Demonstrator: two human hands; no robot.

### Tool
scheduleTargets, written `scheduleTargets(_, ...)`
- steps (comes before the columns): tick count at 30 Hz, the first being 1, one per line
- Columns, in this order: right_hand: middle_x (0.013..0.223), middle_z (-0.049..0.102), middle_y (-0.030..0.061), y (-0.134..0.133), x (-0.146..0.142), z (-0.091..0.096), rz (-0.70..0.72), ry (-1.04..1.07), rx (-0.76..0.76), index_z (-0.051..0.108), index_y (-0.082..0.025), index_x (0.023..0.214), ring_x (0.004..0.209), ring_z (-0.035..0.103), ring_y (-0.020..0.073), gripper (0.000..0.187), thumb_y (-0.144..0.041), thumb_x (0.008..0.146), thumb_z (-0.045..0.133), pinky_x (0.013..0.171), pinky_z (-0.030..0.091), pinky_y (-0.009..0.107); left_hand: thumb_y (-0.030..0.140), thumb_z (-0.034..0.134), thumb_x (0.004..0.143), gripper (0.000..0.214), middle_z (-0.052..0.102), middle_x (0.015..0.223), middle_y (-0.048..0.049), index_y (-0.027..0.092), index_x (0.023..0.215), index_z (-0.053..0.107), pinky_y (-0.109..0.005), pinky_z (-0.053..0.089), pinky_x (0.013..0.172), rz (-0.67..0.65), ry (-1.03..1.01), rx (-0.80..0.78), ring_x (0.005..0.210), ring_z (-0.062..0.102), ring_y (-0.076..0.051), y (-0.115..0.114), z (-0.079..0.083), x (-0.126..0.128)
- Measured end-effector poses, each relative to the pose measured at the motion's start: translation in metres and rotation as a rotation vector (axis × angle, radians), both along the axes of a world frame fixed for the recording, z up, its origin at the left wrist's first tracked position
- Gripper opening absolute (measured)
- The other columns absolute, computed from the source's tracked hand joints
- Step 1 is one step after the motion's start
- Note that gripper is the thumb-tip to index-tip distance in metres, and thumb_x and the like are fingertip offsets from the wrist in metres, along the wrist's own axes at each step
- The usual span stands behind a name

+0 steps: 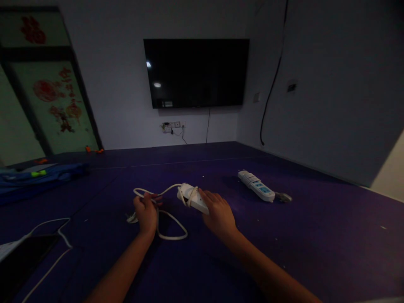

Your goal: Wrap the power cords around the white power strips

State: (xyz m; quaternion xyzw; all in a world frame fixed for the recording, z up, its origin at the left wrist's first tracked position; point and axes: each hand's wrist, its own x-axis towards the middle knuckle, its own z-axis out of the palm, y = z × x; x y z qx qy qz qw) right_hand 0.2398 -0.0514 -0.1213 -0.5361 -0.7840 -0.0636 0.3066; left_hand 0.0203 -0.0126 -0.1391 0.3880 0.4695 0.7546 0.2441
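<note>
A dark television [202,73] hangs at 12 o'clock, sockets [177,124] just beneath. A black cable [272,90] dangles at 2 o'clock. A door [31,80] with red decorations [46,90] stands at 10; blue fabric [59,172] lies at 9, a dark flat object [28,261] at 8.

Near left: my bare, slim left forearm [126,261], narrowing towards bare left hand [147,213]. Near right: bare, slim right forearm [263,261], same taper, bare right hand [220,213]. Finer detail too dim to tell.
</note>
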Motion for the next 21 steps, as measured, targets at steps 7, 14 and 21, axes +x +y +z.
scheduleTargets(7, 0.121, 0.060, 0.0075, 0.005, 0.000, -0.006, -0.026, 0.353, 0.234, 0.045, -0.024, 0.135, 0.107, 0.055, 0.0251, 0.068, -0.010, 0.068, 0.051, 0.091, 0.045, 0.041, 0.041, 0.061, 0.074, 0.067, 0.036, 0.139, -0.0270, 0.011, 0.127, 0.035, -0.049, 0.038, 0.102, 0.130, 0.333, -0.106, 0.131, 0.036, -0.035, 0.008, -0.013, -0.003)
scheduleTargets(14, 0.107, 0.068, 0.0074, 0.004, -0.003, -0.004, 0.040, 0.641, 0.053, 0.049, -0.023, 0.131, 0.094, 0.064, 0.0244, 0.058, -0.016, 0.074, 0.052, 0.084, 0.049, 0.037, 0.043, 0.062, 0.076, 0.088, -0.015, 0.153, -0.0171, 0.020, 0.147, 0.013, -0.062, 0.011, 0.108, 0.237, 0.880, -0.013, 0.138, -0.012, -0.038, -0.012, -0.007, 0.018)
scheduleTargets(21, 0.113, 0.066, 0.0095, 0.001, -0.006, -0.008, 0.097, 0.579, 0.022, 0.049, -0.021, 0.131, 0.098, 0.062, 0.0257, 0.056, -0.018, 0.075, 0.053, 0.086, 0.048, 0.039, 0.044, 0.066, 0.073, 0.078, -0.021, 0.154, -0.0021, 0.038, 0.141, 0.029, -0.069, 0.015, 0.103, 0.124, 1.119, 0.087, 0.136, -0.013, -0.045, -0.019, -0.007, 0.025)
